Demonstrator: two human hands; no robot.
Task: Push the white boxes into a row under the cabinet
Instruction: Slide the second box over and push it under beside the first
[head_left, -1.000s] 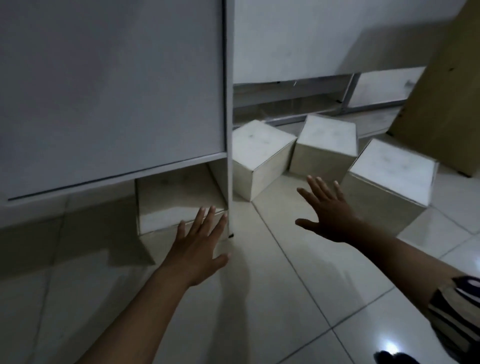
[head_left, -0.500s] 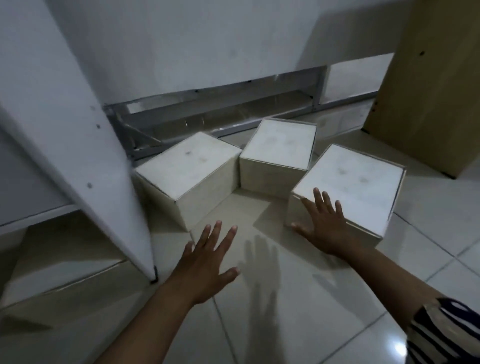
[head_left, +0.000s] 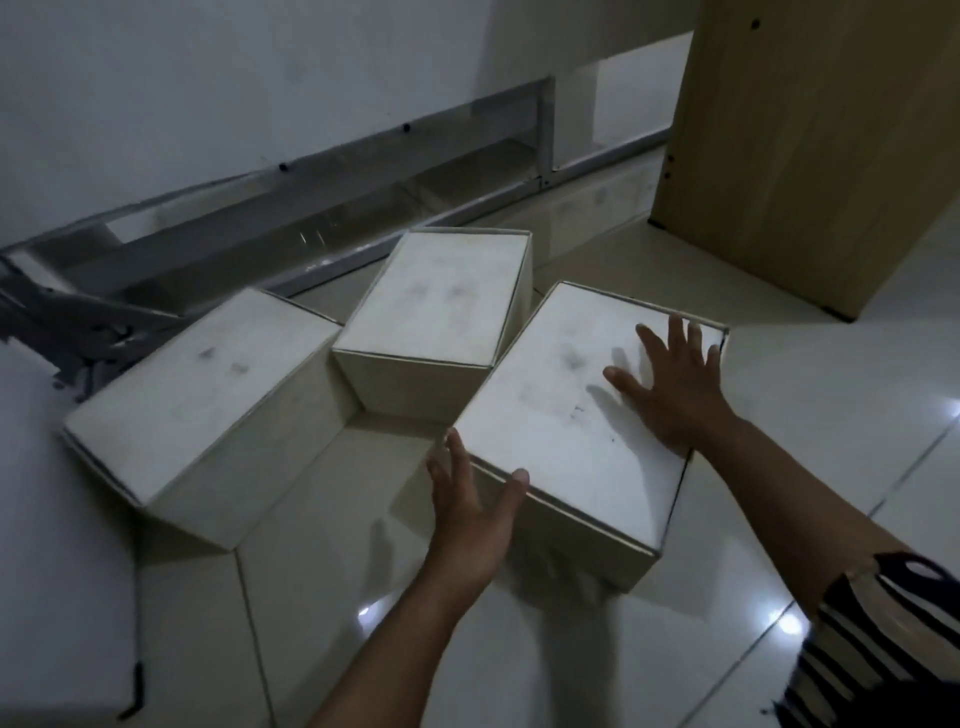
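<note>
White cardboard, stiff and probably light, made up the three boxes on the tiled floor (head_left: 519, 649), grouped just before the gap under the cabinet (head_left: 208, 78). My right hand (head_left: 670, 387) lay flat on the lid of the nearest box (head_left: 566, 431), fingers (head_left: 675, 332) spread. My left hand (head_left: 467, 514) cupped its near left corner, thumb over the edge. The middle box (head_left: 441, 306) touched it; the left box (head_left: 208, 395) sat askew. I judged the floor slippery, so pushing low on the side walls would slide them without tipping.
</note>
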